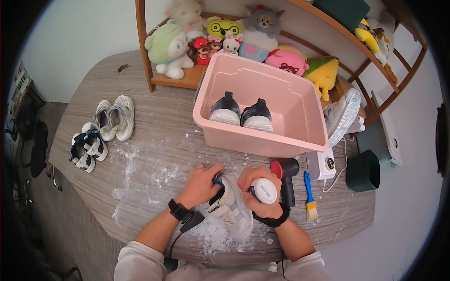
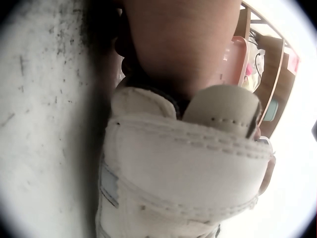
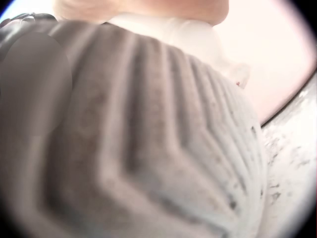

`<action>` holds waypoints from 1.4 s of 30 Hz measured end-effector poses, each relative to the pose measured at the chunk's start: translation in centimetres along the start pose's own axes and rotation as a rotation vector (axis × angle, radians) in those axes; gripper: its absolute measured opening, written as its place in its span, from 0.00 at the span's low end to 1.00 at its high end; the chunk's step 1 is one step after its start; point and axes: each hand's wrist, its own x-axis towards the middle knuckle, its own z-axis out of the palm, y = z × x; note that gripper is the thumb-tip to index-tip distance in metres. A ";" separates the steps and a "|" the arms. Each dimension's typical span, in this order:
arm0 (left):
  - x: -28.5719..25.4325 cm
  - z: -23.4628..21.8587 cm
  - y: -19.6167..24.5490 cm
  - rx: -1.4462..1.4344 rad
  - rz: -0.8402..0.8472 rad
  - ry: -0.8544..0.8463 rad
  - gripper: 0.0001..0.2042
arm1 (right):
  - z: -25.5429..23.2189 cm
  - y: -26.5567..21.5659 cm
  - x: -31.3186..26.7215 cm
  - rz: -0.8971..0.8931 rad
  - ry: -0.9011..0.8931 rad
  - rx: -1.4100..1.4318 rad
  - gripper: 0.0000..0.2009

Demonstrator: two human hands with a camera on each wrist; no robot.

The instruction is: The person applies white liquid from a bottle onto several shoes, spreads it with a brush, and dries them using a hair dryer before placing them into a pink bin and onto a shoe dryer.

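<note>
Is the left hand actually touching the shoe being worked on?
Touching: the head view shows the left hand gripping the shoe at its dark-lined opening.

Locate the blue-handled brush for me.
In the head view, the brush lies on the table at right, just right of the black-and-red dryer and below the white device with a display.

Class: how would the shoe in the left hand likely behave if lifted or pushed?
The shoe probably flexes around its opening, where the tongue and stitched strap look soft. It is likely light, being little longer than the left hand at its opening. White residue on the table around it might make it slide when pushed.
</note>
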 end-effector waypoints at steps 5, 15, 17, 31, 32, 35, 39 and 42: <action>0.0 -0.3 0.4 -0.027 -0.038 -0.026 0.15 | 0.5 0.4 -0.7 -0.044 0.077 0.008 0.12; -0.2 0.6 0.0 -0.020 -0.053 0.030 0.16 | 3.2 0.5 -1.5 -0.031 0.318 -0.087 0.13; -0.3 1.0 0.0 0.006 -0.061 0.045 0.16 | 3.8 -0.1 -1.2 -0.040 0.328 -0.154 0.14; -1.1 3.1 0.5 0.073 -0.175 0.165 0.18 | 5.5 -0.3 -0.4 0.121 0.602 -0.064 0.13; -1.1 3.1 0.4 0.057 -0.183 0.165 0.18 | 5.6 -0.5 -0.3 0.115 0.606 -0.048 0.12; -1.2 2.8 0.4 0.028 -0.182 0.150 0.18 | 5.1 -0.4 -0.6 0.108 0.622 0.004 0.12; -0.9 1.9 1.0 0.005 -0.197 0.110 0.16 | 2.1 -0.4 -1.1 0.074 0.715 0.129 0.11; -0.9 1.5 1.4 0.015 -0.176 0.124 0.15 | -0.6 -1.2 -1.9 -0.020 0.712 0.203 0.14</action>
